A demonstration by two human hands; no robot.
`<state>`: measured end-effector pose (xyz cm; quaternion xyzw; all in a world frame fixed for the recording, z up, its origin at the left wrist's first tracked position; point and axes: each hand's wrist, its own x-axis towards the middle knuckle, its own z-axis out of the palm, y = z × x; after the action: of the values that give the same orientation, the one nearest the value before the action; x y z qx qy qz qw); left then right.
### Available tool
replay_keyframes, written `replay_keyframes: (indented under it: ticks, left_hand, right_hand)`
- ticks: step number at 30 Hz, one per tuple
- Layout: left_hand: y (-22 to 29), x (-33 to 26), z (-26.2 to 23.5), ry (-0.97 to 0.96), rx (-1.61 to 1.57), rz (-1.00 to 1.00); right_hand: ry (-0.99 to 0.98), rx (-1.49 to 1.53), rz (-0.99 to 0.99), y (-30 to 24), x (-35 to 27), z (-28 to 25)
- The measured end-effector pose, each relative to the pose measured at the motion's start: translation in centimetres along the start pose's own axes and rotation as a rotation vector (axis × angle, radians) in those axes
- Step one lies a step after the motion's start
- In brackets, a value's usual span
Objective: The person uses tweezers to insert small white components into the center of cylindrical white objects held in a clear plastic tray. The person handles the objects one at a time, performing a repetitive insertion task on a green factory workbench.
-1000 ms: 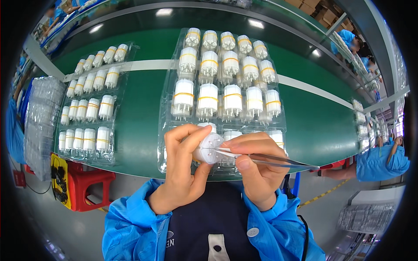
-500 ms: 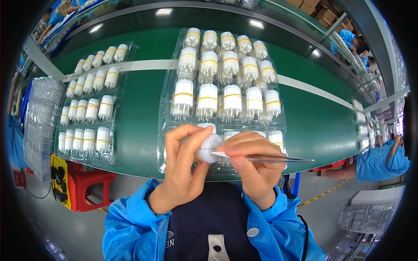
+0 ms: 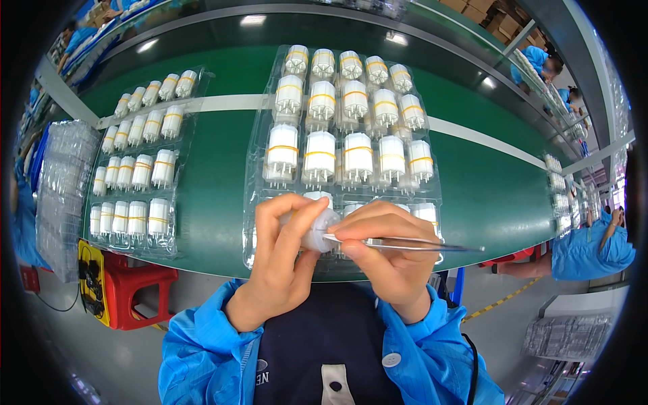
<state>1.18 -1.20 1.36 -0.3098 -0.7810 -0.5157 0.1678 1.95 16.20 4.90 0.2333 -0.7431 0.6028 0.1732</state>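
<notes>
My left hand (image 3: pixel 277 253) is closed around a white translucent cylindrical part (image 3: pixel 314 237), its end face turned toward the right. In my right hand (image 3: pixel 391 260) is a pair of metal tweezers (image 3: pixel 425 246), gripped between thumb and fingers. The tweezers' tips touch or nearly touch the part's end face; fingers partly hide that spot. Just beyond both hands lies a clear plastic tray (image 3: pixel 257 158) with rows of white cylinders (image 3: pixel 358 154). Each cylinder has a yellow band, and many show metal pins at the lower end. My hands cover part of the nearest row.
To the left, a second clear tray (image 3: pixel 183 125) holds similar white cylinders on the green work surface (image 3: pixel 486 189). A stack of clear trays (image 3: pixel 64 202) stands at far left, above a red stool (image 3: pixel 143 287). At right, a person in blue (image 3: pixel 587 250) sits nearby.
My right hand has shifted a little to the left, its fingers now closer to the white part. The left hand keeps hold of it, and has moved only slightly.
</notes>
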Motion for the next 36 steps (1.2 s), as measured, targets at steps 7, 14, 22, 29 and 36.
replay_keyframes:
  ticks: [7, 14, 22, 29, 36]
  left_hand:
    - [0.1, -0.2, -0.9, -0.086, -0.352, -0.131]
    - [0.3, -0.2, -1.2, -0.145, -0.484, -0.199]
    - [0.2, 0.0, -1.3, -0.168, -0.483, -0.165]
    - [0.2, 0.0, -1.5, -0.175, -0.490, -0.167]
    - [0.0, 0.0, -1.3, -0.178, -0.454, -0.131]
  right_hand:
    - [0.072, 0.134, -0.099, 0.7, 0.3, -0.8]
    - [-0.037, 0.064, -0.169, 0.4, 0.8, -1.1]
    - [0.016, 0.073, -0.129, 0.5, 0.5, -0.8]
    - [-0.012, 0.086, -0.146, 0.4, 0.8, -0.9]
    - [0.089, 0.109, -0.065, 0.3, 0.1, -0.4]
